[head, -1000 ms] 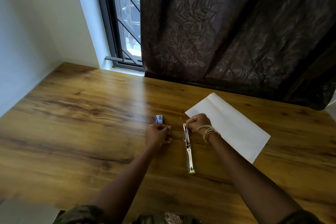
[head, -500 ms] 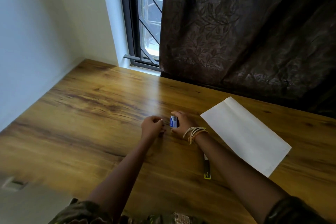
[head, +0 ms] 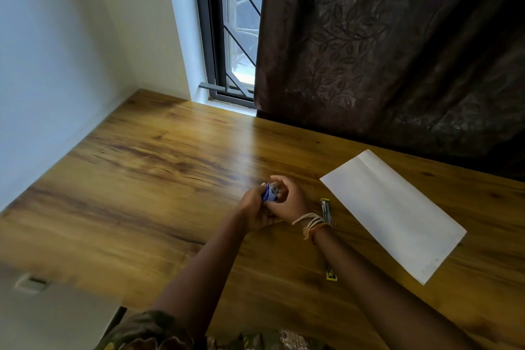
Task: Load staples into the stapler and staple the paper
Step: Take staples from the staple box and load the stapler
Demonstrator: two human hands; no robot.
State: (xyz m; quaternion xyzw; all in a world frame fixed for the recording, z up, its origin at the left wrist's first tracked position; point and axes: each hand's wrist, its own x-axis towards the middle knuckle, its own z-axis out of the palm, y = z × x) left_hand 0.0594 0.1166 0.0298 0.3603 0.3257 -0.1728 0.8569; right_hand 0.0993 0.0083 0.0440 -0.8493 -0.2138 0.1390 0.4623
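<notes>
Though its print is unreadable, both hands grip the blue staple box [head: 270, 194].

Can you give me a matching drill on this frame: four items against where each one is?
Items:
1. staple box
2. stapler
3. paper
4. curtain

Places:
A. hanging behind the table, covering part of the window
B. flat on the table, farthest right
C. held between the left hand and right hand
D. on the table, partly hidden under the right forearm

Pairs: 1-C, 2-D, 3-B, 4-A
</notes>
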